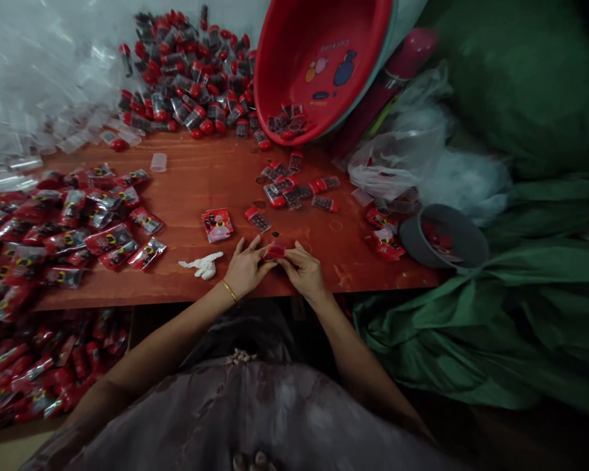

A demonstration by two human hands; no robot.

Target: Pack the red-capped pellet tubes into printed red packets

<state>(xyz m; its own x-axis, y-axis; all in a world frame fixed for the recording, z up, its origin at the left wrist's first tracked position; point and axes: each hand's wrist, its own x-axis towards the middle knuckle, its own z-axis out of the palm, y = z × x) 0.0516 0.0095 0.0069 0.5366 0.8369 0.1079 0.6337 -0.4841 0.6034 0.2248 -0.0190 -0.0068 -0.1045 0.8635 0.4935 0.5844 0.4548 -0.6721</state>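
Near the table's front edge, my left hand (248, 265) and my right hand (304, 269) meet over a small glossy red item (275, 250). Fingertips of both hands pinch it from either side; its exact kind is partly hidden by the fingers. Just beyond it lies a small clear container with a red cap (258, 219). Left of that, a stack of red printed cards (216, 225) rests on the wood. A crumpled white scrap (202, 265) sits beside my left hand. More red-capped clear containers (279, 191) with dark contents are scattered farther back.
Red printed packets (73, 222) cover the table's left side, with more in a box (53, 373) below. Red-capped containers (191, 78) are heaped at the back beside a tilted red basin (294, 59). At right stand a grey bowl (422, 245), plastic bags (397, 157) and green cloth (520, 294).
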